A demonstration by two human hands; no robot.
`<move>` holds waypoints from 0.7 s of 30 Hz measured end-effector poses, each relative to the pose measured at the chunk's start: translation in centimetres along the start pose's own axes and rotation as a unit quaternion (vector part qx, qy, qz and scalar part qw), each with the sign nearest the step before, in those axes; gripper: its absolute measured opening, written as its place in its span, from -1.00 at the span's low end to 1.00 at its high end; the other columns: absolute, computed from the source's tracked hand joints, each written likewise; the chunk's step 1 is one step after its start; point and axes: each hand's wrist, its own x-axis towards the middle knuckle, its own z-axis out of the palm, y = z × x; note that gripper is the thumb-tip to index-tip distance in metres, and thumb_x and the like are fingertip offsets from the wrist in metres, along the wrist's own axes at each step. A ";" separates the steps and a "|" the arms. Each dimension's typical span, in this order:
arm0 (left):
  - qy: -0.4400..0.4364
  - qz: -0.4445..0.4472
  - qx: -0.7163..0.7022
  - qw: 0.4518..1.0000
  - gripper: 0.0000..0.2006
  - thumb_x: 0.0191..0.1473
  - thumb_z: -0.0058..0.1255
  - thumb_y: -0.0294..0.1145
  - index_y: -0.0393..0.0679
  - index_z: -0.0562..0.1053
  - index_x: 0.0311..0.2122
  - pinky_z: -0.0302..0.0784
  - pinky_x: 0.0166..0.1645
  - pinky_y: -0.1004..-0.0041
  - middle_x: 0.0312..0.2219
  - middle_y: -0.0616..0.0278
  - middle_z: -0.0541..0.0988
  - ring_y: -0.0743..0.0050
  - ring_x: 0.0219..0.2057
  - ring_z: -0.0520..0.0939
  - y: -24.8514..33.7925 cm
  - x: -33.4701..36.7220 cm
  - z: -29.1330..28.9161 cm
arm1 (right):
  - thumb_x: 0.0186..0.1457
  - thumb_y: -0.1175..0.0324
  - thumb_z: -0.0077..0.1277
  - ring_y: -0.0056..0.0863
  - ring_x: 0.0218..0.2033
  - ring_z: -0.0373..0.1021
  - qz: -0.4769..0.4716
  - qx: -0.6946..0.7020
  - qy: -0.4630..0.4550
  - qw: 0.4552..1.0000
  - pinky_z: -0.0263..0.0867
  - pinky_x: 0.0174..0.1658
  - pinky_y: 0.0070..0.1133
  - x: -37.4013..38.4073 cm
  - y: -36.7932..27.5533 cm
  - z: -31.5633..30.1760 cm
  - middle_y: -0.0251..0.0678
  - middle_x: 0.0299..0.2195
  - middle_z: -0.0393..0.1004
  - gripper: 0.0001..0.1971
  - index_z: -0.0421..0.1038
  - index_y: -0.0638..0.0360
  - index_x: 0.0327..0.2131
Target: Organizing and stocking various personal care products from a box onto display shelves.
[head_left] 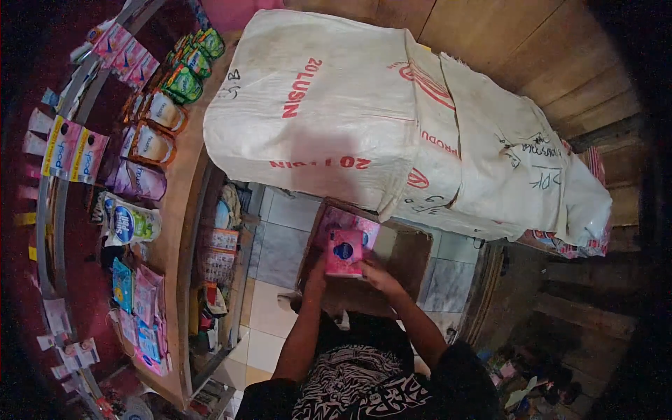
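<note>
1. Pink packet (344,253) sits upright over the open cardboard box (409,262), long axis running 12 to 6 o'clock, printed face up.
2. Left hand (317,269) grips its 9 o'clock edge, right hand (374,273) clamps the 4 o'clock corner.
3. Big white sacks (364,112) are at 12 o'clock.

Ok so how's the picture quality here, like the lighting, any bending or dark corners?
In the head view, the white sacks are brightly lit, nearly washed out; the corners fall to black vignette. Fisheye bends the wooden shelf into an arc. The pink packet between the left hand and right hand looks slightly soft, and the floor at lower right is murky.
</note>
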 end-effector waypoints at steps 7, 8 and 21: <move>-0.041 0.002 -0.214 0.976 -0.62 0.04 -0.01 -0.12 -0.20 0.47 -0.13 0.32 -0.02 0.45 -0.20 0.24 0.51 0.43 -0.15 0.48 -2.4 -0.2 2.3 | 0.04 -0.11 -0.12 -0.45 -0.11 0.25 0.141 -0.057 0.030 0.988 0.17 -0.06 -0.50 -2.5 -1.9 -1.4 -0.33 -0.12 0.36 -0.43 0.28 0.13 -0.03; -0.055 -0.166 -0.293 0.940 -0.64 0.00 0.04 -0.15 -0.17 0.49 -0.15 0.34 -0.04 0.45 -0.19 0.24 0.50 0.44 -0.17 0.48 -3.5 0.0 2.6 | 0.01 -0.16 -0.08 -0.50 -0.18 0.28 0.149 0.038 0.031 0.988 0.21 -0.14 -0.53 -2.3 -1.7 -1.9 -0.36 -0.18 0.37 -0.42 0.30 0.11 -0.07; 0.124 -0.249 -0.089 0.956 -0.56 -0.05 0.07 -0.33 -0.18 0.35 -0.01 0.34 0.00 0.35 -0.12 0.15 0.44 0.41 -0.13 0.45 -3.0 -0.9 2.3 | -0.11 0.33 0.12 -0.46 -0.28 0.38 -0.027 -0.214 0.069 0.974 0.33 -0.31 -0.51 17.9 6.9 -3.1 -0.35 -0.26 0.43 -0.64 0.36 0.10 -0.17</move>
